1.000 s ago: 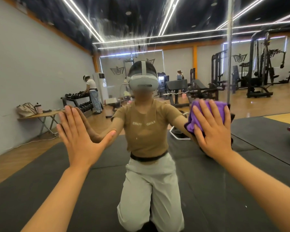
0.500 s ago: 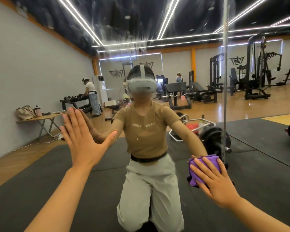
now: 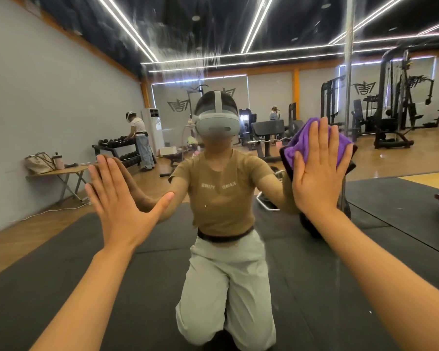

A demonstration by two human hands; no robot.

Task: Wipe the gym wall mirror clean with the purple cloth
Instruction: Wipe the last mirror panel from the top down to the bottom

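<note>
We press the cloth [image 3: 312, 141] flat against the mirror [image 3: 276, 34] at about two o'clock from our reflection, our right hand [image 3: 317, 171] spread on it with straight fingers, nothing pinched. Our left hand [image 3: 117, 201] lies open at nine o'clock, palm on the glass, bracing us. Streaks [image 3: 185, 54] show high on the mirror at twelve o'clock, above where the cloth sits, so we judge the wiping is well short of done. The risks as we see them: the cloth is held only by palm pressure, so if we ease off during a stroke it may slip and drop to the mat [image 3: 340, 274]; the bare left palm may leave fresh prints on the glass that need another pass; and a bunched cloth may smear rather than lift the marks. Reaching for the streaks from a kneeling pose may cost us our balance.
</note>
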